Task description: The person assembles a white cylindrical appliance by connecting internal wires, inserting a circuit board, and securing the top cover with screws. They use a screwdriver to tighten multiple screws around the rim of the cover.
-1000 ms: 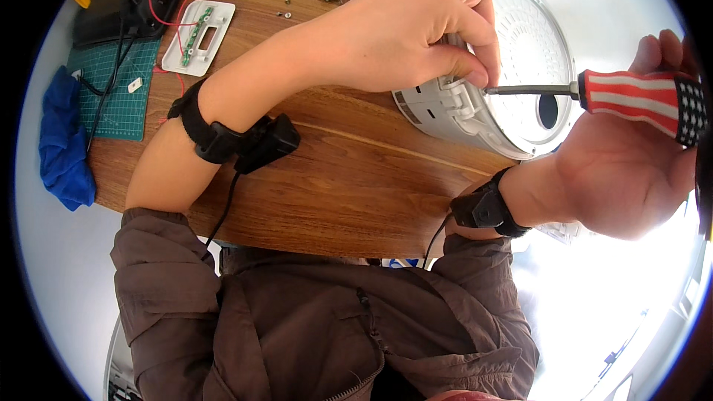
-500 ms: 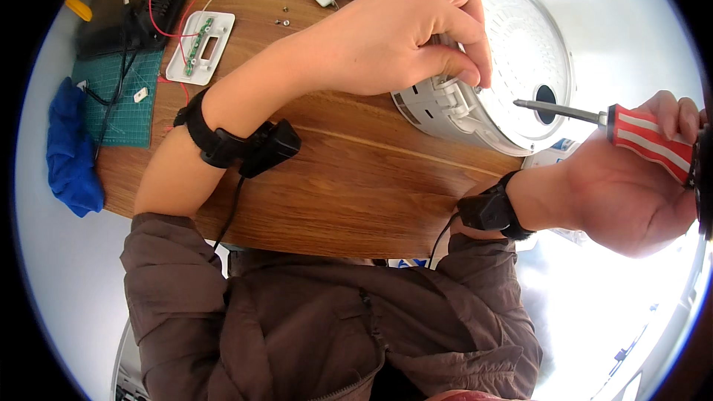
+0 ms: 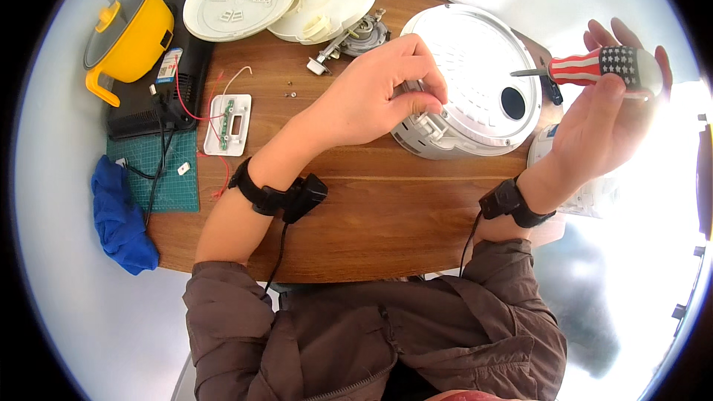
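- Table: round, wooden, bearing everything here; a green cutting mat and a blue cloth sit at its left edge, a yellow pot at the far left.
- Cooker body: white and round, turned underside up on the right half of the table, just beyond the person's hands. Judging by its bulk and its hard plastic and metal shell, it is stiff and fairly heavy, smooth enough to slide on the wood; its lower rim looks like the surest place to hold it.
- Two white round covers lie at the far edge, apart from the cooker body; they look light, thin and easy to crack.
- Left hand: curled over the near rim of the cooker body, fingertips pinching at a grey fitting there.
- Right hand: raised off to the right, clear of the cooker body, fingers loosely spread with the thumb pressing the screwdriver into the palm.
- Screwdriver: striped handle, thin metal shaft pointing left over the cooker body; rigid and light, best gripped round the fat handle.
- Small circuit board with red wires lies near the mat; delicate, best lifted by its edges.
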`<state>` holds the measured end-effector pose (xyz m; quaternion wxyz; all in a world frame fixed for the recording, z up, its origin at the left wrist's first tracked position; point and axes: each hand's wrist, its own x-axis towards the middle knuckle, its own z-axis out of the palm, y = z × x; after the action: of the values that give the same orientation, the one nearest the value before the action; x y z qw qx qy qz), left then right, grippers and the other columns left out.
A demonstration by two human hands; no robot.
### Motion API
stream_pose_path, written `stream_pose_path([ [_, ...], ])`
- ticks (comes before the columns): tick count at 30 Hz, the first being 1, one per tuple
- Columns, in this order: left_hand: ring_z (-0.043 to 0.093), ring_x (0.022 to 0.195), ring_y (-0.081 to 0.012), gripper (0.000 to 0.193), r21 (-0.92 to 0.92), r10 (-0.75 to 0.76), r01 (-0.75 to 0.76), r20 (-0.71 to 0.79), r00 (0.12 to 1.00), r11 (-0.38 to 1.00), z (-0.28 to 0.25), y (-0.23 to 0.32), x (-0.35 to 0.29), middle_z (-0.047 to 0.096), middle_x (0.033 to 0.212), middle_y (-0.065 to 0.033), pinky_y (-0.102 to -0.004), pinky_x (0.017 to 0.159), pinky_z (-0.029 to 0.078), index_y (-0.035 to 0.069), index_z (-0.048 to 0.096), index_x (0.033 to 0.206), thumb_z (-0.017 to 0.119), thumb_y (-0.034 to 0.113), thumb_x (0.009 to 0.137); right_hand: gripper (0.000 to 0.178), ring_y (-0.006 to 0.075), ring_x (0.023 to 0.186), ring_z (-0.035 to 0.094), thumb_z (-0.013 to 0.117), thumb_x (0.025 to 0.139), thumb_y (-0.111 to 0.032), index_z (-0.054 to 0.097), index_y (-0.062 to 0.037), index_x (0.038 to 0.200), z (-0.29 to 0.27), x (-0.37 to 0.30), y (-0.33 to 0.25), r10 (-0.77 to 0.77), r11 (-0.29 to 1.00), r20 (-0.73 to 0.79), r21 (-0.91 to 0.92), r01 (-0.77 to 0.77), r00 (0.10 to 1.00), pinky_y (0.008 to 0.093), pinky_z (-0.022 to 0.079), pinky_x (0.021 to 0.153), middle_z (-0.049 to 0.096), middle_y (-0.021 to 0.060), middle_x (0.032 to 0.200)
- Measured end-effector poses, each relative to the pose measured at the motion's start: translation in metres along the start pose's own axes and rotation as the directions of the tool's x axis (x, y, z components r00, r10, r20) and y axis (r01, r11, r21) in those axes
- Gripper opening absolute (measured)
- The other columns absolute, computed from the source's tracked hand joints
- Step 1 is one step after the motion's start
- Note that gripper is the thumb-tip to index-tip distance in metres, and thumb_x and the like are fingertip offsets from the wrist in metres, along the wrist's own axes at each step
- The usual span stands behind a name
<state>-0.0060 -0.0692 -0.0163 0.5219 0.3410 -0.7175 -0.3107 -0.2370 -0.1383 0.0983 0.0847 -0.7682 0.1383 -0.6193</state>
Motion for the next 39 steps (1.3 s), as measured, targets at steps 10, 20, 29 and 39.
stream_pose_path([
  [10, 0.053, 0.076, -0.0066, 0.010, 0.058, -0.052, 0.052, -0.003, 0.999, 0.997, -0.006, 0.013, -0.001, 0.064, 0.105, 0.0013, -0.0231, 0.064, 0.043, 0.008, 0.073, 0.098, 0.076, 0.004, 0.090, 0.052, 0.0439, 0.131, 0.058, 0.060, 0.102, -0.011, 0.035, -0.0032, 0.147, 0.004, 0.011, 0.007, 0.150, 0.985, -0.235, 0.123, -0.124, 0.960, 0.0507, 0.046, 0.116, 0.053, 0.0325, 0.141],
  [20, 0.054, 0.076, -0.0071, 0.032, 0.101, -0.033, 0.050, -0.167, 0.985, 0.994, -0.005, 0.005, 0.000, 0.060, 0.118, -0.0017, -0.0224, 0.066, 0.046, 0.010, 0.067, 0.121, 0.077, 0.009, 0.090, 0.052, 0.0422, 0.127, 0.061, 0.065, 0.102, -0.015, 0.038, -0.0069, 0.146, 0.002, 0.011, -0.002, 0.040, 0.986, 0.043, 0.160, -0.047, 0.998, 0.0501, 0.051, 0.111, 0.056, 0.0282, 0.140],
  [29, 0.057, 0.082, -0.0129, 0.031, 0.206, -0.044, 0.115, -0.321, 0.946, 0.972, -0.012, 0.002, 0.001, 0.059, 0.113, -0.0061, -0.0279, 0.070, 0.051, 0.009, 0.068, 0.123, 0.075, 0.013, 0.093, 0.055, 0.0391, 0.120, 0.068, 0.073, 0.087, 0.005, 0.052, -0.0072, 0.137, 0.002, 0.006, -0.003, 0.061, 0.987, 0.399, 0.112, -0.114, 0.915, 0.0396, 0.062, 0.094, 0.065, 0.0228, 0.132],
  [39, 0.053, 0.134, -0.0306, 0.030, 0.504, 0.137, -0.032, -0.174, 0.975, 0.863, -0.010, -0.019, 0.001, 0.056, 0.152, -0.0029, -0.0412, 0.112, 0.045, 0.013, 0.068, 0.130, 0.063, 0.015, 0.100, 0.063, 0.0266, 0.109, 0.069, 0.067, 0.100, -0.015, 0.033, -0.0087, 0.153, 0.058, 0.029, -0.018, 0.268, 0.881, 0.119, 0.370, -0.294, 0.956, 0.0370, 0.060, 0.092, 0.058, 0.0192, 0.132],
])
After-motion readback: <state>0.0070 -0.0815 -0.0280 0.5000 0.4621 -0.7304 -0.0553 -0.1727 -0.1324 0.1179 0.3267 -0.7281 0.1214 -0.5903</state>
